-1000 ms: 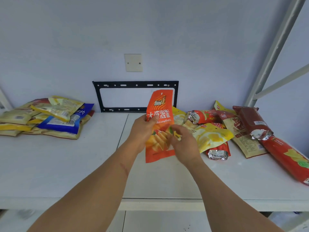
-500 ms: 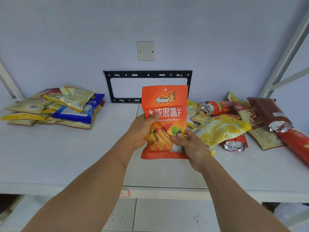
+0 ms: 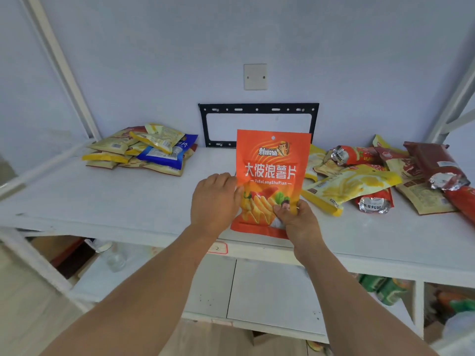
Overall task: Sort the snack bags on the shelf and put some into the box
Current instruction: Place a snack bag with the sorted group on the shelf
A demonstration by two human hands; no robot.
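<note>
Orange chip bag [image 3: 272, 173] held upright at frame center, front facing camera, above the front edge of the white shelf [image 3: 128, 201]. Left hand [image 3: 214, 201] grips the bag's left edge at mid-height, fingers curled round behind it, thumb side on the front. Right hand [image 3: 299, 222] pinches the bag's lower right corner, thumb on the printed front. Pile of yellow and blue snack bags [image 3: 146, 150] lies at the upper left of the frame, on the shelf's back left. Second pile of yellow and red snack bags [image 3: 372, 176] lies at right of frame, just behind and beside the held bag; one yellow bag [image 3: 352, 186] is nearest to it. Black metal bracket [image 3: 258, 109] on the wall behind the bag, blank wall plate [image 3: 255, 76] above it. Lower shelf [image 3: 270, 286] visible at the bottom of the frame.
</note>
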